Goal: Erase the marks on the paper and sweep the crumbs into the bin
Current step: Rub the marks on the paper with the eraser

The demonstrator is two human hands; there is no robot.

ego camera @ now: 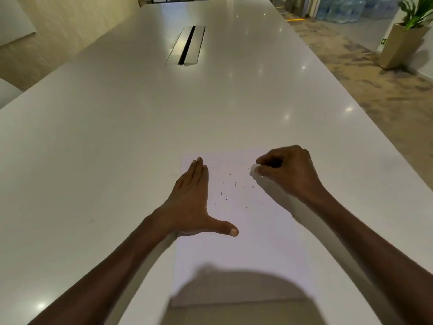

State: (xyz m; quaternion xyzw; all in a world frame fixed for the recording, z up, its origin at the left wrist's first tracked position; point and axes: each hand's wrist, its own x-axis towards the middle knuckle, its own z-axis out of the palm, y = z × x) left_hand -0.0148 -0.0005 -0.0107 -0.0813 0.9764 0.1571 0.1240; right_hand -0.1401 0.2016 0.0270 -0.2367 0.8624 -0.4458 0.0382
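Observation:
A white sheet of paper (248, 249) lies on the near part of a long white table (140, 127). Several thin dark eraser crumbs (232, 188) are scattered over the sheet's upper half. My left hand (191, 202) lies flat on the paper's left edge, fingers straight and together, thumb spread out to the right. My right hand (288, 172) hovers at the sheet's upper right, its fingers curled and pinching a small white eraser (254, 170) that touches the paper. No bin is in view.
A metal cable hatch (186, 45) is set into the table's middle farther away. Carpeted floor runs along the right side, with a potted plant (407, 36) in a tan planter at the far right. A pale chair edge shows at the left.

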